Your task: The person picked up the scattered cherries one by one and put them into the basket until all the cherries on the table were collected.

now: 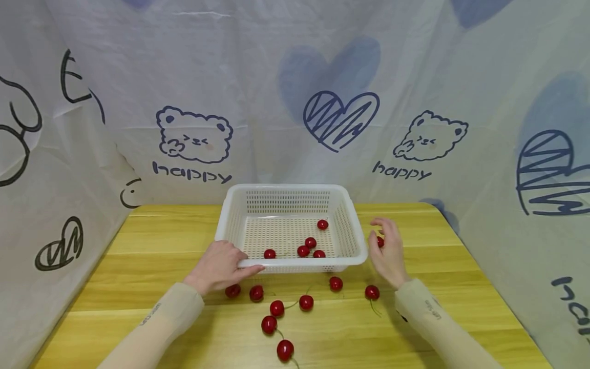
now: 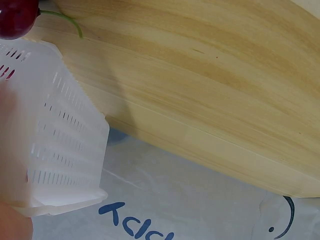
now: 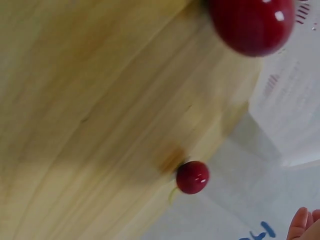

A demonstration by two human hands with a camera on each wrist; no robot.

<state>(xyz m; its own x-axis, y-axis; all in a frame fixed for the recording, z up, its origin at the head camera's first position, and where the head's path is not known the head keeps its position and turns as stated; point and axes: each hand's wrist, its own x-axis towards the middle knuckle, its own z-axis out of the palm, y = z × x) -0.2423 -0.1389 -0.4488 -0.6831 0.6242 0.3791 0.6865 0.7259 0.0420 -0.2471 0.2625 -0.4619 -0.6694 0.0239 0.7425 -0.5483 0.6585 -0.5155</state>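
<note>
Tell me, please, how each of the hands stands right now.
Left hand: holding the white basket.
Right hand: open, near a cherry.

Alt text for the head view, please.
A person's left hand grips the near rim of a white basket holding five visible cherries. The right hand is by another cherry beside the basket; eight more lie in front on the wooden table.

The cherries (image 1: 285,350) look glossy, the basket (image 1: 295,262) plastic (smooth-rimmed), the table (image 1: 369,338) wooden.

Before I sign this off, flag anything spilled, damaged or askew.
Only the loose cherries might look spilled: they lie scattered on the table outside the basket. The basket stands upright, and no damage shows.
</note>
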